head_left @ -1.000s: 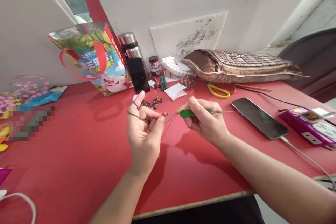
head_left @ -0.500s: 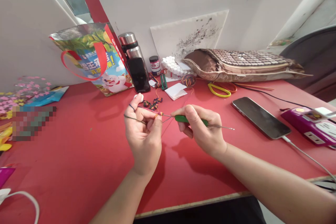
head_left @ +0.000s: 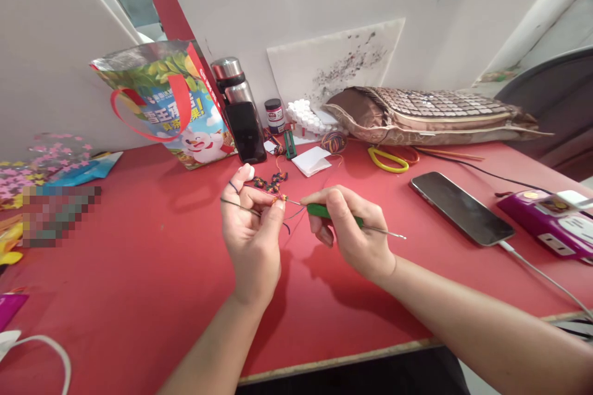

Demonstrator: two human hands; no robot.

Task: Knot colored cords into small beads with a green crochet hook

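Fingers of left hand (head_left: 252, 231) pinch multicolored crocheted yarn piece (head_left: 279, 199), center of frame; right hand (head_left: 347, 228) holds green-handled metal hook (head_left: 319, 210), its tip at the piece. Folded white paper (head_left: 311, 162) lies between hands and multicolored yarn ball (head_left: 334, 142), upper center. Black phone (head_left: 461, 207) with white cable (head_left: 542, 271), right of frame.

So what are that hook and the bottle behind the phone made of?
The crochet hook looks like bare metal at both thin ends, with a green, probably plastic, grip. The bottle seems to be polished steel, judging by its silvery sheen; its dark band could be plastic or rubber.
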